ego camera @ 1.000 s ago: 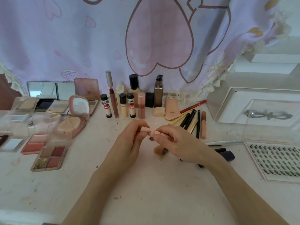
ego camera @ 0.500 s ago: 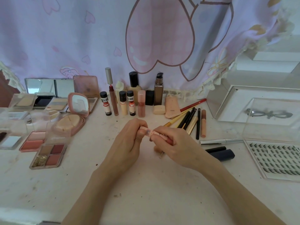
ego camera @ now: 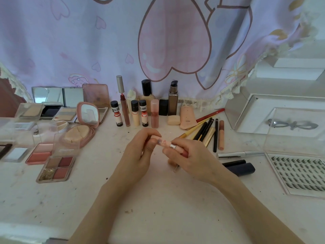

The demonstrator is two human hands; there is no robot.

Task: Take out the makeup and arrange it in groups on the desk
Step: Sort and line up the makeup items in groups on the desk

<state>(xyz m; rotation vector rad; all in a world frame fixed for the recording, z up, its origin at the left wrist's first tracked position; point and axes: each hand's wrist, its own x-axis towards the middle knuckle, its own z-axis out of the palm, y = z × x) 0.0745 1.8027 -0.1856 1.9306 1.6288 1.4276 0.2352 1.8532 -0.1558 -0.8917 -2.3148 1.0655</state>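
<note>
Both my hands meet over the middle of the white desk (ego camera: 158, 208) and hold one pink lip gloss tube (ego camera: 165, 143) with a silver band. My left hand (ego camera: 139, 155) pinches its pale cap end. My right hand (ego camera: 191, 159) grips the reddish tube end, and its fingers hide most of the tube. Another small item lies under my right hand, mostly hidden. Behind my hands stands a row of small bottles and lip tubes (ego camera: 135, 113). Pencils and brushes (ego camera: 207, 131) lie in a bunch to the right. Open palettes and compacts (ego camera: 56, 166) cover the left side.
A clear box (ego camera: 295, 131) stands at the right with a sheet of false lashes (ego camera: 302, 175) in front of it. A silver tube (ego camera: 239, 154) and a dark navy tube (ego camera: 241, 169) lie beside my right wrist. A heart-print curtain (ego camera: 158, 41) hangs behind.
The two hands have stayed together on the pink tube, shifting only slightly. The silver band now shows between them, so cap and tube look a little further apart.
</note>
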